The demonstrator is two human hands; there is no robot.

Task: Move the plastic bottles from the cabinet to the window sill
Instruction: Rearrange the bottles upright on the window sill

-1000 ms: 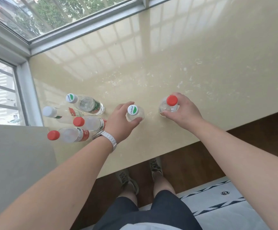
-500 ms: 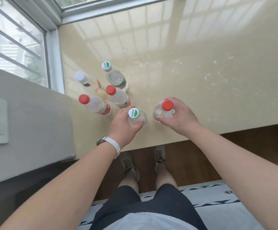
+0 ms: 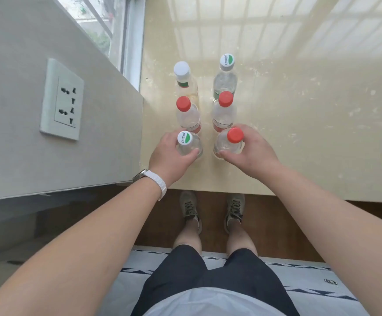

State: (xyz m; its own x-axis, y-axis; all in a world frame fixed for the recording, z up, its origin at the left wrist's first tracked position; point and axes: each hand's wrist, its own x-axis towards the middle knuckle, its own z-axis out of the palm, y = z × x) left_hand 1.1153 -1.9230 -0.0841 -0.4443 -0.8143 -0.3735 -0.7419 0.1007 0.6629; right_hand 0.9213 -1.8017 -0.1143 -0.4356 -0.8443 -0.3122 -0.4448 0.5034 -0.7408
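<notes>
Several clear plastic bottles stand upright in two rows on the beige window sill point(image 3: 299, 110). My left hand point(image 3: 169, 156) grips the nearest left bottle with a white and green cap point(image 3: 184, 138). My right hand point(image 3: 251, 149) grips the nearest right bottle with a red cap point(image 3: 235, 135). Behind them stand two red-capped bottles point(image 3: 183, 104) point(image 3: 225, 98). Farther back are a plain white-capped bottle point(image 3: 182, 69) and another white and green capped bottle point(image 3: 227, 60). The cabinet is out of view.
A grey wall with a socket plate point(image 3: 61, 99) juts out at the left of the sill. The window frame point(image 3: 130, 42) runs along the sill's left side. Below the sill's front edge are brown floor, my shoes point(image 3: 234, 208) and a patterned rug point(image 3: 310, 283).
Both hands have carried their bottles left along the sill, up to the standing group. The two held bottles now line up as the front pair of two rows. The view has swung left.
</notes>
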